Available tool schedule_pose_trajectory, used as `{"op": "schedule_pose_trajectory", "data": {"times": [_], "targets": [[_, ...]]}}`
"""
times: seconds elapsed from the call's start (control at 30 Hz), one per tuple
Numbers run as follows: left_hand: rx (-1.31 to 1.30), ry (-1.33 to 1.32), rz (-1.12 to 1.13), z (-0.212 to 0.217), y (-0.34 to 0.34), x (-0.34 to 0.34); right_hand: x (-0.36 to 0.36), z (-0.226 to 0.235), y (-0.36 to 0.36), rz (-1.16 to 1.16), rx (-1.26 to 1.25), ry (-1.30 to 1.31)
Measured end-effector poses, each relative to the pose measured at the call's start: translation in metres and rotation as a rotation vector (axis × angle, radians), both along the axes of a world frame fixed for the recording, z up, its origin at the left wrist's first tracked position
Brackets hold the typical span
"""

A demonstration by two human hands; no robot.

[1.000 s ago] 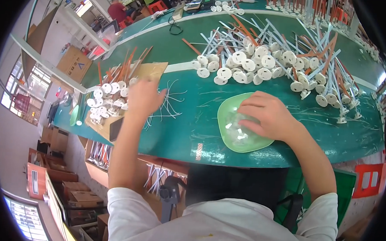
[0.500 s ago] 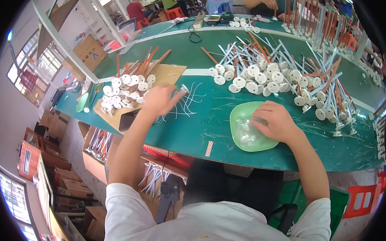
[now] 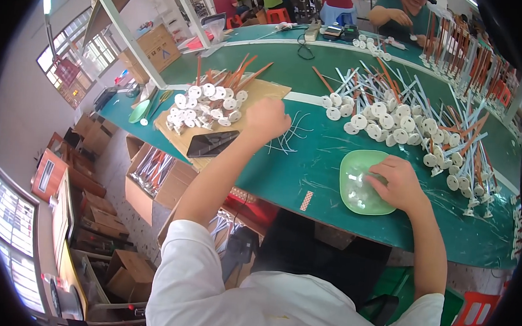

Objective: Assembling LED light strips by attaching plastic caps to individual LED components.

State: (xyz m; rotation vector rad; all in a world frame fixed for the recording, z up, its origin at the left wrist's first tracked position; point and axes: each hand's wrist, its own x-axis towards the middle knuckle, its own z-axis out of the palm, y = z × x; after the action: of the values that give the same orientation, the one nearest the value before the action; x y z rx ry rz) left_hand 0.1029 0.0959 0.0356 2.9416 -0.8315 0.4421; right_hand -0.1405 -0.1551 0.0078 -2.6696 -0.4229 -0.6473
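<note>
My left hand [image 3: 267, 118] is closed over the table beside several thin white strands [image 3: 290, 135]; its fingers are curled away, and whatever they hold is hidden. My right hand [image 3: 397, 180] reaches over the rim of a light green bowl [image 3: 352, 203], thumb and fingers drawn together. Small clear, shiny pieces [image 3: 362, 182] lie in that bowl near the fingertips. Whether a piece is between them is too small to make out.
White round-ended parts with orange and grey strips form a large pile [image 3: 385, 119] at right and a smaller one [image 3: 208, 105] on cardboard at left. A dark phone [image 3: 213, 144] lies by that pile. Open boxes [image 3: 155, 173] stand below; a person [image 3: 404, 20] sits across.
The whole view has swung, so the table appears farther right. My left hand has gone from outstretched fingers to curled ones near the strands. My right hand stays at the bowl.
</note>
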Motion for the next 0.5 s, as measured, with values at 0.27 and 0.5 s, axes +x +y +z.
{"op": "schedule_pose_trajectory", "data": {"times": [0.27,0.5], "targets": [[-0.072,-0.366,-0.208,0.046,0.032,-0.094,0.003,0.001,0.003,0.007,0.009,0.017],[-0.148,-0.638,-0.228,0.095,0.095,-0.028,0.001,-0.003,0.001,-0.011,0.040,0.076]]}}
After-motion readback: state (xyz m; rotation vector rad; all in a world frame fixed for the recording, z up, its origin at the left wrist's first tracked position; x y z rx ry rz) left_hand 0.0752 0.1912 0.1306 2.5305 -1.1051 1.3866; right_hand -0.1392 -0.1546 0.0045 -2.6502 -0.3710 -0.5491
